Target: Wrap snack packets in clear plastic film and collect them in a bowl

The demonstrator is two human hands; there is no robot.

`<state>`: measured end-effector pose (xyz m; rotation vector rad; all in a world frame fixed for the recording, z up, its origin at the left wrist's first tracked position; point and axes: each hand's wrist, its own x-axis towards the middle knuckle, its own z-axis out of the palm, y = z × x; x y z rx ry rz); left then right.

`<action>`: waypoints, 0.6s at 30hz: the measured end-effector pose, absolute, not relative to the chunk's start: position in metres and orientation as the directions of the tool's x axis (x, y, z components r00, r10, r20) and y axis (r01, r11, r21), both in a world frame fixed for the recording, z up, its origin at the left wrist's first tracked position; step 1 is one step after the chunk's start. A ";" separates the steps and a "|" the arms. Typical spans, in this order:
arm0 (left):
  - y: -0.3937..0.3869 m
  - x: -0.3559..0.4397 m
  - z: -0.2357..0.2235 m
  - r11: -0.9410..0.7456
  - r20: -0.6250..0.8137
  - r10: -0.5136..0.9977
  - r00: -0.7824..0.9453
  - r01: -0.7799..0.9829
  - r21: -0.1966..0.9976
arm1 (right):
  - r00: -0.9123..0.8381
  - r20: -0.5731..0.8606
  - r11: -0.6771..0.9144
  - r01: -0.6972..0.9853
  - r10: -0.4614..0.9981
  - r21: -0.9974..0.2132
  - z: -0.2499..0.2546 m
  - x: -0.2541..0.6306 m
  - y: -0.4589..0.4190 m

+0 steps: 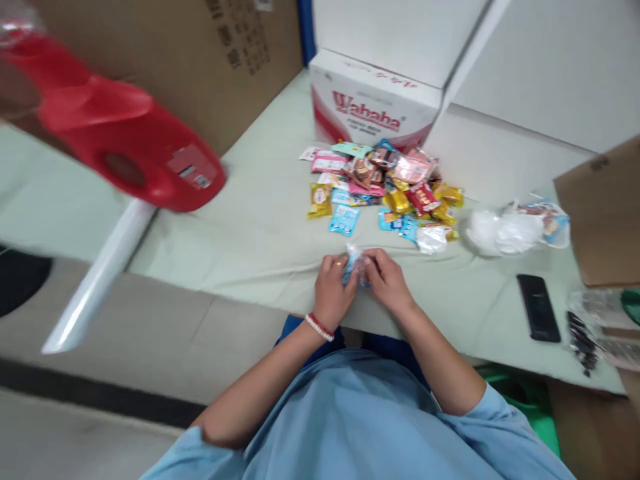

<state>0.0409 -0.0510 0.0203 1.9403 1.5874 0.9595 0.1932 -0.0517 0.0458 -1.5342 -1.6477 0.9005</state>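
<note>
Both my hands meet at the table's near side around a small clear plastic bag [354,255] with bluish contents, partly hidden by my fingers. My left hand [335,281], with a ring and a red-and-white bracelet at the wrist, grips its left side. Pinching the right side is my right hand [386,279]. Just beyond them lies a heap of wrapped snacks: a blue packet [344,220], a gold packet [320,200], a pink packet [329,161] and a dark red packet [423,199]. A crumpled white plastic bundle [433,238] rests at the heap's near right.
Behind the heap stands a white Wahaha carton [370,110]. White plastic bags [505,230] and a black phone [539,308] lie to the right. A large red plastic object [135,133] with a pale tube [103,273] juts in from the left, before a brown cardboard box [175,60].
</note>
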 end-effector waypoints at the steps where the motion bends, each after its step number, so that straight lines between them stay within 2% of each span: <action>1: -0.058 0.045 0.025 -0.281 0.287 0.953 0.097 0.641 0.715 | -0.022 0.000 0.010 0.452 1.000 -0.892 0.048 0.197 -0.059; 3: -0.072 0.055 0.030 -0.429 0.416 0.892 0.175 0.614 0.662 | 0.018 -0.062 -0.064 0.324 0.998 -0.944 0.048 0.208 -0.075; 5: -0.086 0.066 0.032 -0.610 0.496 0.790 0.360 0.538 0.581 | 0.070 -0.117 -0.130 0.219 0.991 -0.967 0.040 0.221 -0.089; 8: -0.099 0.084 0.029 -0.769 0.448 0.617 0.646 0.377 0.516 | 0.215 -0.213 -0.237 0.091 0.953 -0.967 0.019 0.238 -0.102; 10: -0.101 0.091 0.028 -0.807 0.404 0.520 0.752 0.278 0.521 | 0.264 -0.271 -0.283 0.005 0.926 -0.959 0.010 0.246 -0.108; 12: -0.098 0.088 0.029 -0.822 0.411 0.455 0.790 0.194 0.535 | 0.279 -0.265 -0.274 -0.006 0.923 -0.962 0.011 0.256 -0.113; 14: -0.088 0.074 0.029 -0.822 0.428 0.454 0.782 0.182 0.539 | 0.352 -0.203 -0.231 0.040 0.914 -0.972 0.024 0.281 -0.116; 16: -0.075 0.049 0.025 -0.815 0.424 0.517 0.744 0.275 0.511 | 0.514 -0.107 -0.165 0.069 0.851 -0.984 0.046 0.329 -0.116; 18: -0.063 0.019 0.015 -0.792 0.417 0.598 0.685 0.422 0.441 | 0.753 0.010 -0.050 0.056 0.658 -0.997 0.070 0.399 -0.110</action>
